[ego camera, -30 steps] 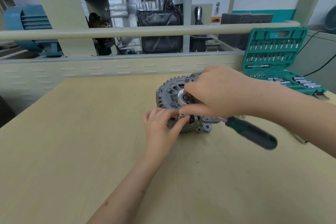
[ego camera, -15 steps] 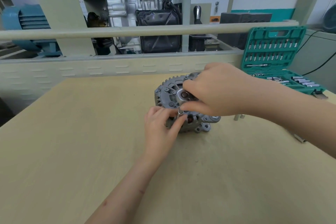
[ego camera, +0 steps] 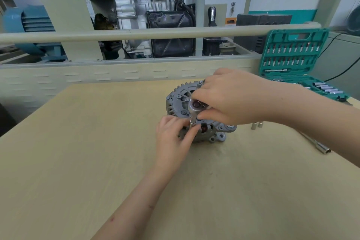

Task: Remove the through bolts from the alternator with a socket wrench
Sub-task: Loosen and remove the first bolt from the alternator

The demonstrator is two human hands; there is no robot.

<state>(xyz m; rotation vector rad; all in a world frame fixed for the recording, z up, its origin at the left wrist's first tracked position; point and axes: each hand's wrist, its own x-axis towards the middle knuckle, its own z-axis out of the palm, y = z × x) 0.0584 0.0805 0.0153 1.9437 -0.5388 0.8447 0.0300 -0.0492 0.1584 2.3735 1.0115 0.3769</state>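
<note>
Gripping the socket wrench (ego camera: pixel 195 106) head, a right hand (ego camera: pixel 231 97) works over the alternator (ego camera: pixel 181 99) at mid-frame on a pale wooden worktop (ego camera: pixel 78 152), the left hand (ego camera: pixel 173 136) pinching the socket below; an open green socket case (ego camera: pixel 292 54) stands upper right before a cutaway engine display (ego camera: pixel 148 19).

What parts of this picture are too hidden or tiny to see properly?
- Head view: the socket wrench handle is hidden under the right hand.
- Head view: the bolt under the socket is covered by the left hand fingers.
- Head view: the alternator right side is behind the right hand.
- Head view: bits in the green tool case are too small to tell apart.
</note>
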